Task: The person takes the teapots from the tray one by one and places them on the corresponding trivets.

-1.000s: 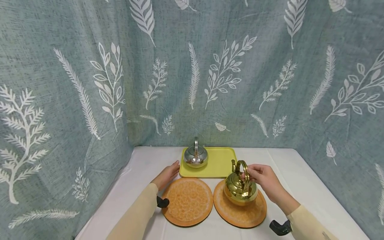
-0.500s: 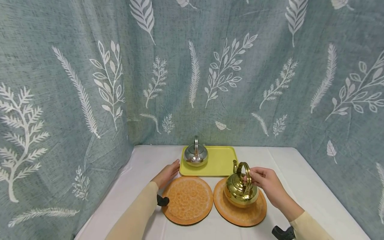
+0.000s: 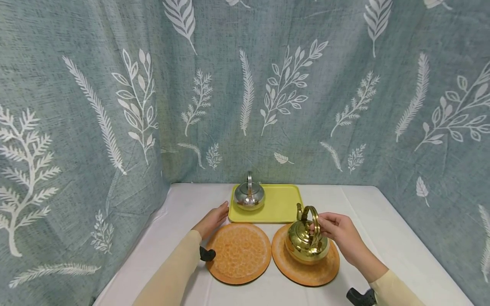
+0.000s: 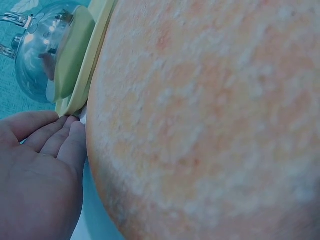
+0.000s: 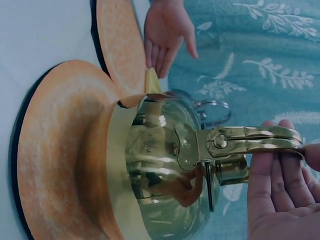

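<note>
Gold-toned kettle (image 3: pixel 303 244): polished, round-bodied. Right hand (image 3: pixel 340 231) grips handle (image 5: pixel 252 132). Left hand (image 3: pixel 212 221), fingers (image 4: pixel 74 145) straight, beside yellow tray (image 3: pixel 283 203). Counter (image 3: pixel 383 229) extends right of tray.

Relative to one second earlier, the gold kettle (image 3: pixel 306 250) is seen slightly closer to the near edge of the orange mat (image 3: pixel 315 276), and the right hand (image 3: pixel 340 230) has been shifted with it. The yellow tray (image 3: pixel 284 204) is displaced slightly upward in the head view.
</note>
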The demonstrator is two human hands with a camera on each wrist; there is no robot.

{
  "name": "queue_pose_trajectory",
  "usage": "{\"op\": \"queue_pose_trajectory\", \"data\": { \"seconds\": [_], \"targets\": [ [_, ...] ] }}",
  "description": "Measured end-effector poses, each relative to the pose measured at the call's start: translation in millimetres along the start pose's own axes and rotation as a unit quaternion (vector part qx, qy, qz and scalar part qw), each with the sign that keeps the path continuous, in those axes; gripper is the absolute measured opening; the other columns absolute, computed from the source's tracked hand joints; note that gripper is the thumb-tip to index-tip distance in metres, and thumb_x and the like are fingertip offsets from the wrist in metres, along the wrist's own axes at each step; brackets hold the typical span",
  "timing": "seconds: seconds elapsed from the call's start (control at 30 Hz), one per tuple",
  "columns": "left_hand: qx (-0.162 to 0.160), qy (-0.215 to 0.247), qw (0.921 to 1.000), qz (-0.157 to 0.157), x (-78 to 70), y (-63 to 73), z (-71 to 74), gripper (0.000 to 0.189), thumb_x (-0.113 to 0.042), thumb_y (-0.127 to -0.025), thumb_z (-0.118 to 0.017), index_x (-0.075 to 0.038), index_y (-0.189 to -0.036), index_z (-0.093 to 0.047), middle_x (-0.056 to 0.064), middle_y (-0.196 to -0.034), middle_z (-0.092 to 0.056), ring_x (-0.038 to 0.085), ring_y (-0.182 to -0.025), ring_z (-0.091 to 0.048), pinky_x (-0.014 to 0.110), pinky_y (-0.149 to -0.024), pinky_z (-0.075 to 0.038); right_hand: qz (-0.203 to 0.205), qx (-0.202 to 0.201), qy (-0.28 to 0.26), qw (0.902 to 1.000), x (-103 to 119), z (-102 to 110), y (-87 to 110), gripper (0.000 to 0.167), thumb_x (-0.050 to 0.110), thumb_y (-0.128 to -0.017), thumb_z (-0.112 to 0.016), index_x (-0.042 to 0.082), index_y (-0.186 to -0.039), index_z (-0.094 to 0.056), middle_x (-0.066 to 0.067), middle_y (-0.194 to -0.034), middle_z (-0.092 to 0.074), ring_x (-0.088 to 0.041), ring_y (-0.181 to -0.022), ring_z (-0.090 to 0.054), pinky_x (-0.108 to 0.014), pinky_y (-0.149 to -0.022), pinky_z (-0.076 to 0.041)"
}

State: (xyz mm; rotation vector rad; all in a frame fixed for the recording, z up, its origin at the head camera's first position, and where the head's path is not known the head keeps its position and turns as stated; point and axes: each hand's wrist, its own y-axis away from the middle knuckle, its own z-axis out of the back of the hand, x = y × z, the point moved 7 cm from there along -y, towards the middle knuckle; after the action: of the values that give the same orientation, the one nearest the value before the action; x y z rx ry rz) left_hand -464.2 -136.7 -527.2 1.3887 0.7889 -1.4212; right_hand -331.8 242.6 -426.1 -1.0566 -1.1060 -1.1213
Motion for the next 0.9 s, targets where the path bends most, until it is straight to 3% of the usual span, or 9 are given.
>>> {"op": "queue_pose_trajectory", "data": {
  "seconds": [0.3,0.9],
  "targets": [
    [0.006,0.000,1.0000,-0.005,0.1,0.3,0.0,0.093,-0.065,-0.114,-0.037,0.011,-0.167,-0.026,0.028,-0.175,-0.022,0.040,-0.163,-0.020,0.047,-0.134,-0.023,0.033,-0.043,0.024,0.9982,1.4,13.2,0.5,0.035,0.017,-0.112,-0.065,-0.015,-0.126,-0.067,-0.013,-0.103,-0.076,-0.018,-0.090,-0.074,-0.032,-0.085,-0.066],
    [0.005,0.001,0.9999,-0.012,-1.4,0.0,-0.6,0.092,-0.065,-0.114,-0.039,0.009,-0.167,-0.029,0.028,-0.174,-0.025,0.041,-0.162,-0.024,0.048,-0.133,-0.026,0.041,-0.035,0.020,0.9984,10.1,29.1,-7.8,0.042,0.023,-0.114,-0.063,-0.015,-0.132,-0.063,-0.017,-0.111,-0.075,-0.018,-0.098,-0.075,-0.031,-0.089,-0.066]
  ]
}}
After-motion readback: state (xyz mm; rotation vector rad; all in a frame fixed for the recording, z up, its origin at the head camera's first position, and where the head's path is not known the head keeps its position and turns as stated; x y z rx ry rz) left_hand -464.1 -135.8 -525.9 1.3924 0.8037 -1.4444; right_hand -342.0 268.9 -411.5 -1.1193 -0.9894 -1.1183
